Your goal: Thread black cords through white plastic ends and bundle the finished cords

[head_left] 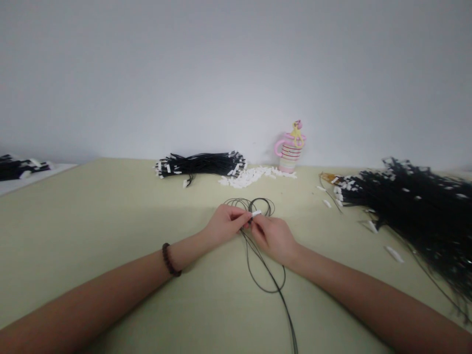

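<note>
In the middle of the head view, my left hand [229, 223] and my right hand [272, 237] meet fingertip to fingertip. Between them is a small white plastic connector [256, 213], and thin black wires [266, 263] run through the same spot. The left thumb and fingers pinch the wires beside the connector. My right fingers are closed at the connector's near side. Loops of wire curl beyond the hands, and another loop hangs toward me, with strands trailing to the bottom edge. The exact grip under the fingers is hidden.
Behind the hands lie a bundle of black wires [201, 163] with white ends, a pile of white connectors [247, 177] and a striped pink cup [290, 153]. A large heap of black wires [416, 201] covers the right side. More wires [22, 167] lie far left.
</note>
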Demonstrator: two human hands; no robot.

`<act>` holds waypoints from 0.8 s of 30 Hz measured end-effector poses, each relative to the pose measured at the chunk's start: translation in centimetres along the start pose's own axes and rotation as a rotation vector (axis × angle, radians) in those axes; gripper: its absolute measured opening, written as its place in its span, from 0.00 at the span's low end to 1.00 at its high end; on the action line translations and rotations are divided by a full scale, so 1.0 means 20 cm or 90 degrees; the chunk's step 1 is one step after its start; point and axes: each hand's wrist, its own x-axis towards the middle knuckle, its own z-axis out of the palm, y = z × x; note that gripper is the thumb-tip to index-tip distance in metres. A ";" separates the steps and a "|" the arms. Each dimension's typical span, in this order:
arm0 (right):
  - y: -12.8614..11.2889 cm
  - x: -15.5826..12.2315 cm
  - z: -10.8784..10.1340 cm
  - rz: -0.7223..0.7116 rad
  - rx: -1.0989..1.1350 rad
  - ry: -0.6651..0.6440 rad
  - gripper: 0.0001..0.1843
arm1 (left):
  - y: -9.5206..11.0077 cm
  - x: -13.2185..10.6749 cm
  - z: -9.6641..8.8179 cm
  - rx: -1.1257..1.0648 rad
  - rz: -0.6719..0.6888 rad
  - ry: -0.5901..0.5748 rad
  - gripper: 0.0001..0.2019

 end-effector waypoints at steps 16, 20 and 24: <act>0.02 0.00 0.01 0.001 0.046 0.017 0.11 | -0.01 0.01 0.00 0.002 -0.027 -0.006 0.18; 0.03 0.00 0.02 -0.011 0.057 0.028 0.10 | 0.00 0.01 0.00 0.007 -0.029 -0.010 0.17; 0.03 0.01 0.02 -0.004 0.075 0.034 0.10 | 0.02 0.01 0.01 -0.001 -0.022 0.005 0.16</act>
